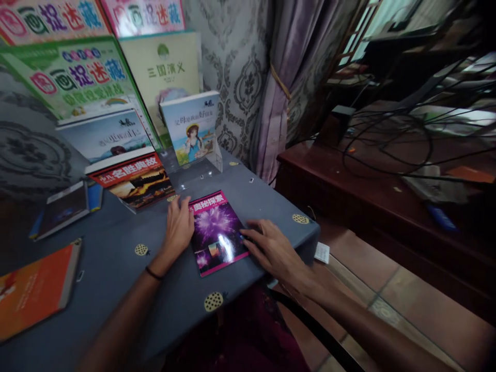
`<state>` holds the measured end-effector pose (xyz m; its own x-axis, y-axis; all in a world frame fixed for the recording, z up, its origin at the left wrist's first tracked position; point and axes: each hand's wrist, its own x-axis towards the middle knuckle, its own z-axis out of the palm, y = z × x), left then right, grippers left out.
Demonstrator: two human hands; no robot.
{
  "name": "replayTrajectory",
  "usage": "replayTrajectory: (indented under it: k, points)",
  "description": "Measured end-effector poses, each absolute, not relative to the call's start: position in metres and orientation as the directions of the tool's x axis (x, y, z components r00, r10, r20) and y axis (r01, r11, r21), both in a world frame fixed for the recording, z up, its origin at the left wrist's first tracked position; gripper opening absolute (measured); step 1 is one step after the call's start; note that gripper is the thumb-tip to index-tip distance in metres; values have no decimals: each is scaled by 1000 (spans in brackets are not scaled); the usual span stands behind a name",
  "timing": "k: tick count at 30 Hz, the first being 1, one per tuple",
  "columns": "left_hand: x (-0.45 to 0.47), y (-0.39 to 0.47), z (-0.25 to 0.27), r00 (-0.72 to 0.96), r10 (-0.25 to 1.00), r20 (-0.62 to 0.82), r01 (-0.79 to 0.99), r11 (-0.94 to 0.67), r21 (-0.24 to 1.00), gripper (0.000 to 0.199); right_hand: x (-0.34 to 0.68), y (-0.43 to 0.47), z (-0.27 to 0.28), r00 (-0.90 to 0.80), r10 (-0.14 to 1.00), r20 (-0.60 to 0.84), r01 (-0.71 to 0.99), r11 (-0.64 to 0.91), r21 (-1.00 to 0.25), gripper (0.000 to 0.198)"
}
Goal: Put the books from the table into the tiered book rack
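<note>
A purple book (219,232) with a firework cover and a pink title band lies flat on the grey-blue tablecloth, tilted slightly. Along its left edge rests my left hand (180,223), fingers stretched forward and a dark band on the wrist. My right hand (271,249) is at the book's right edge, its fingers extended and apart, the tips touching or nearly touching the cover's side. Neither hand wraps round the book. Just beyond my left hand, a red-titled book (135,181) leans on the stacked display.
A book with a girl on its cover (196,132) stands in a clear stand (217,157). Larger books, including a green one (83,77), stand behind. An orange book (36,292) and a dark book (64,209) lie left. Tangled cables (387,144) cover the red-brown furniture (310,173).
</note>
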<state>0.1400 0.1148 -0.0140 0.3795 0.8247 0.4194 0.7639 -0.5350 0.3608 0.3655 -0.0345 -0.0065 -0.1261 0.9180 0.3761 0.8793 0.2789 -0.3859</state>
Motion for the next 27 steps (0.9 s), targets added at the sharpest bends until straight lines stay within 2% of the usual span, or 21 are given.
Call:
replayTrajectory:
  k: [3, 6, 8, 11, 13, 15, 18, 19, 21, 23, 25, 27]
  points:
    - [125, 100, -20, 354, 842, 406, 706, -526, 475, 47, 360, -11, -10, -170, 921, 349, 915, 279, -291, 37]
    - [123, 94, -21, 328, 868, 373, 604, -496, 624, 52, 352, 1, -11, -177, 921, 346, 923, 278, -266, 37]
    - [124, 99, -19, 252, 922, 295, 506, -385, 772, 53, 350, 2, -13, -173, 917, 360, 919, 282, -275, 36]
    - [124, 110, -12, 90, 994, 69, 283, -92, 955, 48, 351, 1, -17, -164, 901, 402, 913, 293, -284, 34]
    - [124, 110, -8, 74, 992, -103, 96, 96, 991, 38, 353, 1, -21, -153, 890, 430, 910, 297, -290, 34]
    - [128, 102, -4, 193, 948, -251, -48, 265, 963, 26, 354, 1, -23, -146, 886, 441, 904, 301, -305, 34]
    - [138, 85, 10, 378, 863, -336, -121, 406, 906, 24, 356, 1, -23, -110, 892, 438, 873, 297, -386, 35]
    - [140, 82, 19, 397, 863, -314, -128, 390, 912, 27, 357, 1, -22, -86, 897, 434, 849, 294, -440, 36]
    - [142, 81, 45, 380, 907, -183, -123, 245, 962, 33, 360, 0, -19, -16, 905, 426, 769, 283, -573, 39]
    - [139, 84, 77, 331, 940, 80, -49, -68, 996, 35, 364, 0, -17, 85, 909, 409, 659, 256, -708, 40]
    - [136, 84, 99, 301, 885, 356, 196, -422, 885, 31, 369, 3, -18, 223, 902, 369, 527, 207, -824, 41]
    - [135, 78, 101, 385, 777, 498, 450, -629, 633, 34, 375, 6, -21, 376, 871, 316, 366, 174, -914, 44]
